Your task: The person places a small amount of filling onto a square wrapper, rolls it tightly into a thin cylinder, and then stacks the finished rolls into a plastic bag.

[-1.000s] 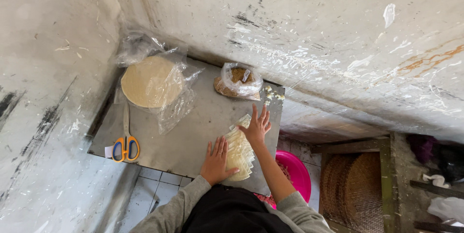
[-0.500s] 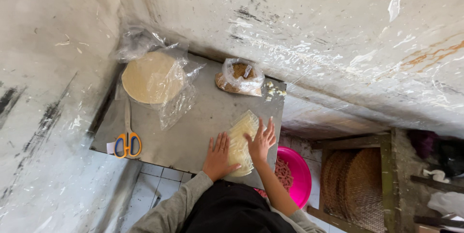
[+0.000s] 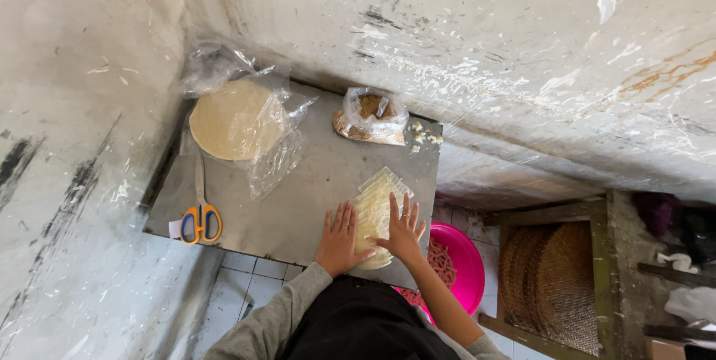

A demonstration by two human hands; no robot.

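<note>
A pale folded wrapper sheet lies on the grey metal tabletop near its front right corner. My left hand rests flat on the table along the sheet's left edge, fingers together. My right hand presses on the sheet's right side with fingers spread. Neither hand grips anything.
A round stack of pale wrappers sits in a clear plastic bag at the back left. A small bag of brown filling stands at the back. Orange-handled scissors lie front left. A pink basin sits below right, woven trays beyond.
My right hand drew back from the sheet's far end toward me and now lies flat on its right side. The left hand stayed beside the sheet. The view shifted slightly.
</note>
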